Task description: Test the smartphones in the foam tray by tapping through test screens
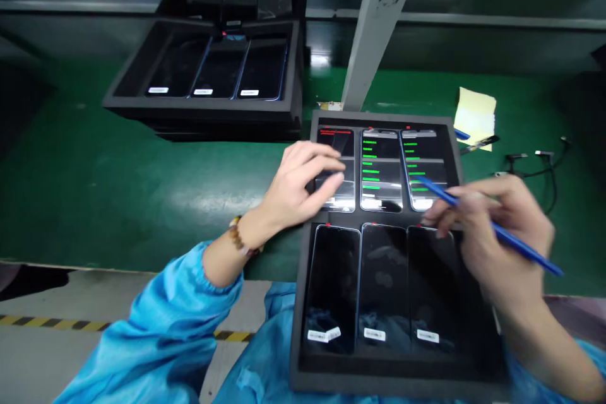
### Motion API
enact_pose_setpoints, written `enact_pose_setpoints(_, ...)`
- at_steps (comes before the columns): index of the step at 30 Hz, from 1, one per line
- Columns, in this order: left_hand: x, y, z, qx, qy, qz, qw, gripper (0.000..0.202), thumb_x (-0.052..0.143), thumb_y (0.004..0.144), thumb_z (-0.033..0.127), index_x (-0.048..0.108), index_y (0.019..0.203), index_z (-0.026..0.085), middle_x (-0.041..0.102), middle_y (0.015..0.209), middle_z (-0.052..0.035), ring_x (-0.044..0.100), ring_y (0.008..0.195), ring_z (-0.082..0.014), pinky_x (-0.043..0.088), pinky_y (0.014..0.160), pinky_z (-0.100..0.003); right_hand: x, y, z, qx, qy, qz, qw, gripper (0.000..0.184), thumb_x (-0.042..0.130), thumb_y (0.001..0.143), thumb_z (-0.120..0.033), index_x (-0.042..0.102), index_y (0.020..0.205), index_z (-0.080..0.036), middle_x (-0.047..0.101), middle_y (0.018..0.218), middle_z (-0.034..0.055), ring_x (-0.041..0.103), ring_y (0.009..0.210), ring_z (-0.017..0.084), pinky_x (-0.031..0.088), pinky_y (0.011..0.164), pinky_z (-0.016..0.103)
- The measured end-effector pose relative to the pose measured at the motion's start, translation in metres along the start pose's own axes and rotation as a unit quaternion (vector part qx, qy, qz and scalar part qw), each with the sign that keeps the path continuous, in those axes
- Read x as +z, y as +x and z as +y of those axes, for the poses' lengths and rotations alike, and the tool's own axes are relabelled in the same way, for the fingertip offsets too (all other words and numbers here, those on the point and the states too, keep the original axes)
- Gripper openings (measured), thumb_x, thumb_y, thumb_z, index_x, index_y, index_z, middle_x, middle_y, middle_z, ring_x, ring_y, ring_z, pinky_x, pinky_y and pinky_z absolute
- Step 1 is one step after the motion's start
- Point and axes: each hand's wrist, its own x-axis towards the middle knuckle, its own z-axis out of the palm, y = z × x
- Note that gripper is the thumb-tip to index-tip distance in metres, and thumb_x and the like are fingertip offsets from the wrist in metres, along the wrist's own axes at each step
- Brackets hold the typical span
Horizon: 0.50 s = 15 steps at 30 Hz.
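Observation:
A black foam tray (379, 379) lies in front of me, partly over the bench edge, holding several smartphones in two rows. My right hand (502, 233) grips a blue pen (516, 241), whose tip is over the far-right phone (419, 167); that screen shows green text. Beside it is another phone with green text (381, 170). My left hand (305, 183) is open, its fingers spread over the far-left phone (343, 192), which shows red text and is partly covered. Nearer me, the front-row phones (334, 284) have dark screens and white barcode labels.
At the back left, stacked black trays (213, 115) hold more dark phones (220, 66). A grey post (381, 25) rises behind my tray. On the green bench (142, 196), right of the tray, are a yellow sticky note (475, 115), a black pen (480, 143) and cables (544, 167).

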Motion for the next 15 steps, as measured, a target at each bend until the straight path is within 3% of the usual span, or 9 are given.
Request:
enact_pose_setpoints(1, -0.005, -0.008, 0.01, 0.028, -0.003, -0.033, 0.999, 0.015, 0.065, 0.104, 0.034, 0.074, 0.112, 0.024, 0.079, 0.119, -0.0068, 0.072, 0.112, -0.0244, 0.049, 0.108, -0.049, -0.016, -0.013, 0.004, -0.011, -0.047, 0.012, 0.999, 0.018, 0.06, 0.11, -0.04, 0.071, 0.105, -0.027, 0.08, 0.091, 0.0056, 0.078, 0.077, 0.024, 0.061, 0.066, 0.036)
enact_pose_setpoints(2, -0.009, -0.016, 0.021, 0.061, 0.0, -0.07, 0.996, 0.014, 0.068, 0.102, 0.033, 0.074, 0.113, 0.024, 0.081, 0.115, -0.0052, 0.072, 0.108, -0.0239, 0.049, 0.108, -0.049, -0.03, -0.028, 0.008, -0.007, -0.101, -0.019, 0.995, 0.023, 0.054, 0.112, -0.037, 0.075, 0.108, -0.028, 0.081, 0.103, 0.0081, 0.08, 0.094, 0.027, 0.063, 0.082, 0.041)
enact_pose_setpoints(4, -0.013, -0.03, 0.042, 0.122, 0.017, -0.154, 0.98, 0.017, 0.069, 0.102, 0.031, 0.074, 0.117, 0.024, 0.082, 0.112, -0.0043, 0.072, 0.104, -0.0232, 0.051, 0.105, -0.046, -0.047, -0.063, 0.02, -0.036, -0.193, -0.055, 0.979, 0.014, 0.064, 0.107, -0.034, 0.076, 0.112, -0.029, 0.08, 0.122, 0.0086, 0.076, 0.117, 0.033, 0.058, 0.104, 0.048)
enact_pose_setpoints(6, -0.011, -0.04, 0.057, 0.17, 0.031, -0.225, 0.959, 0.018, 0.067, 0.103, 0.032, 0.075, 0.116, 0.022, 0.081, 0.118, -0.0062, 0.072, 0.108, -0.0244, 0.052, 0.107, -0.046, -0.049, -0.097, 0.029, -0.066, -0.289, -0.046, 0.954, 0.026, 0.076, 0.099, -0.039, 0.073, 0.122, -0.027, 0.077, 0.134, 0.0096, 0.071, 0.129, 0.038, 0.049, 0.116, 0.057)
enact_pose_setpoints(9, -0.002, -0.043, 0.065, 0.22, 0.047, -0.285, 0.932, 0.02, 0.063, 0.105, 0.035, 0.076, 0.109, 0.02, 0.078, 0.123, -0.0088, 0.071, 0.109, -0.0264, 0.054, 0.107, -0.047, -0.035, -0.134, 0.033, -0.079, -0.377, -0.025, 0.922, 0.043, 0.075, 0.099, -0.043, 0.067, 0.136, -0.023, 0.073, 0.144, 0.0135, 0.066, 0.138, 0.042, 0.042, 0.121, 0.063)
enact_pose_setpoints(11, 0.002, -0.041, 0.063, 0.237, 0.058, -0.301, 0.922, 0.023, 0.062, 0.105, 0.037, 0.076, 0.108, 0.019, 0.077, 0.123, -0.01, 0.071, 0.108, -0.0277, 0.054, 0.104, -0.049, -0.028, -0.15, 0.03, -0.08, -0.379, -0.03, 0.921, 0.045, 0.073, 0.1, -0.041, 0.065, 0.14, -0.022, 0.07, 0.149, 0.0143, 0.06, 0.145, 0.043, 0.04, 0.123, 0.064)
enact_pose_setpoints(13, 0.004, -0.038, 0.061, 0.244, 0.067, -0.311, 0.916, 0.025, 0.063, 0.105, 0.039, 0.075, 0.111, 0.019, 0.076, 0.123, -0.0111, 0.069, 0.11, -0.0296, 0.054, 0.105, -0.051, -0.025, -0.162, 0.023, -0.093, -0.323, -0.05, 0.94, 0.043, 0.066, 0.103, -0.037, 0.064, 0.144, -0.024, 0.07, 0.149, 0.013, 0.057, 0.149, 0.041, 0.043, 0.121, 0.063)
enact_pose_setpoints(15, 0.004, -0.037, 0.06, 0.247, 0.073, -0.314, 0.914, 0.027, 0.063, 0.104, 0.042, 0.075, 0.113, 0.019, 0.075, 0.123, -0.0113, 0.068, 0.112, -0.0309, 0.052, 0.107, -0.052, -0.021, -0.172, 0.014, -0.082, -0.203, -0.064, 0.974, 0.047, 0.054, 0.108, -0.033, 0.058, 0.153, -0.024, 0.072, 0.146, 0.0135, 0.066, 0.139, 0.036, 0.056, 0.112, 0.055)
